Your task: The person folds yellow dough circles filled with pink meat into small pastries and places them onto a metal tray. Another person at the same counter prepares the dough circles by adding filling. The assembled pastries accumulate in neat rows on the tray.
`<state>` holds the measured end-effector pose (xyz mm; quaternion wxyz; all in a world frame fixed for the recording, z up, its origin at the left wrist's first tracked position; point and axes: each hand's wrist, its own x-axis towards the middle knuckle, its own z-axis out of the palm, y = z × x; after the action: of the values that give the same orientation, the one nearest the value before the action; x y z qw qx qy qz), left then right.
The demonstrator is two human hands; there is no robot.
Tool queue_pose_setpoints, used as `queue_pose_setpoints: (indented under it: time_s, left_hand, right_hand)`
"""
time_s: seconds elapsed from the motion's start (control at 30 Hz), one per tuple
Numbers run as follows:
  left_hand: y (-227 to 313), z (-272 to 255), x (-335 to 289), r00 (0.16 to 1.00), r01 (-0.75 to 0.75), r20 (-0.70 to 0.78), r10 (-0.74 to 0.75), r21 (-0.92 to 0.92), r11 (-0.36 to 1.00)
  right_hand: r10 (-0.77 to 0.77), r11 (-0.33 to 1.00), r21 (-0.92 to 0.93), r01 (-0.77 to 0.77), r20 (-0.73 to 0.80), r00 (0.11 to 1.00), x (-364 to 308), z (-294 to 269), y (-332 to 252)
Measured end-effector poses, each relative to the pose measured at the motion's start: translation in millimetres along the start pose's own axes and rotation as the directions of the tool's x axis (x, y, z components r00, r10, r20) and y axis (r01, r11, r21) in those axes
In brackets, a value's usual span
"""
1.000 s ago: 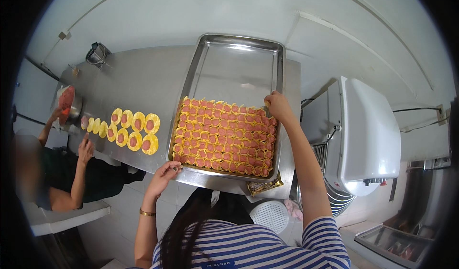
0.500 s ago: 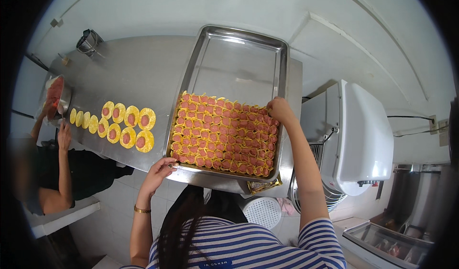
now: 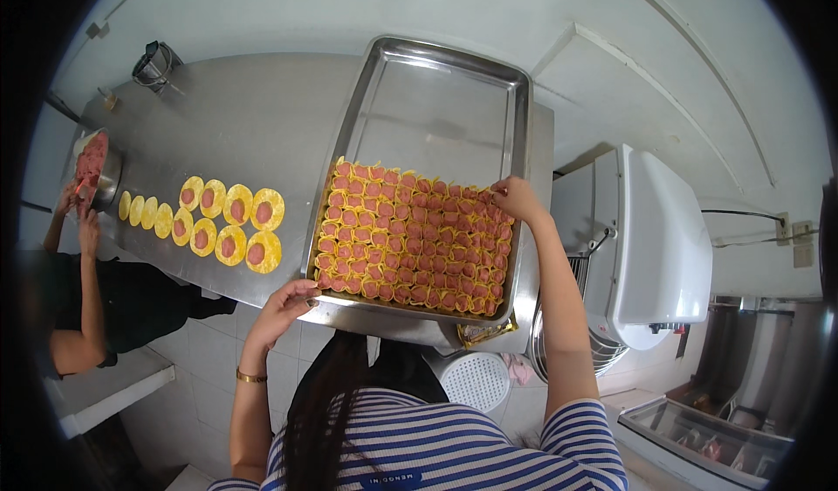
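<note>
A large steel tray (image 3: 436,59) lies on the bench in front of me. Tight rows of open-topped dumplings (image 3: 410,238), pink filling in yellow wrappers, cover its near part. At the tray's near left corner is my left hand (image 3: 285,308), its fingers closed at the rim. My right hand (image 3: 517,201) reaches over the right rim, fingertips pinched at the last dumpling of the farthest row; the fingers partly hide that dumpling. On the left, round yellow wrappers (image 3: 264,252) lie in two rows, several with a lump of pink filling and the leftmost ones bare.
At the far left a co-worker's hands (image 3: 78,207) are at a metal bowl (image 3: 111,172) of pink filling. A small metal pail (image 3: 157,68) stands at the back of the steel bench (image 3: 253,107). A white machine (image 3: 659,247) is on the right. Below the bench is a perforated white stool (image 3: 476,380).
The whole view has shifted slightly. The co-worker's nearer hand has moved from the wrappers up to the bowl. My two hands keep their places on the tray.
</note>
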<state>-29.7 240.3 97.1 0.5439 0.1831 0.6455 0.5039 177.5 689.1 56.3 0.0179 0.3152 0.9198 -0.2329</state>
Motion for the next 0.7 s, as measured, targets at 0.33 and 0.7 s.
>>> queue_pose_setpoints:
  time_s: [0.33, 0.7]
  left_hand:
    - [-3.5, 1.9, -1.9, 1.000, -0.025, -0.013, 0.025, 0.004, 1.000]
    - [1.0, 5.4, -8.5, 0.998, 0.013, -0.068, -0.007, 0.096, 0.995]
  right_hand:
    - [-0.001, 0.997, 0.075, -0.006, 0.088, 0.996, 1.4, -13.3, -2.8]
    - [0.059, 0.995, 0.068, -0.069, 0.141, 0.988, 12.6, -10.1, 16.3]
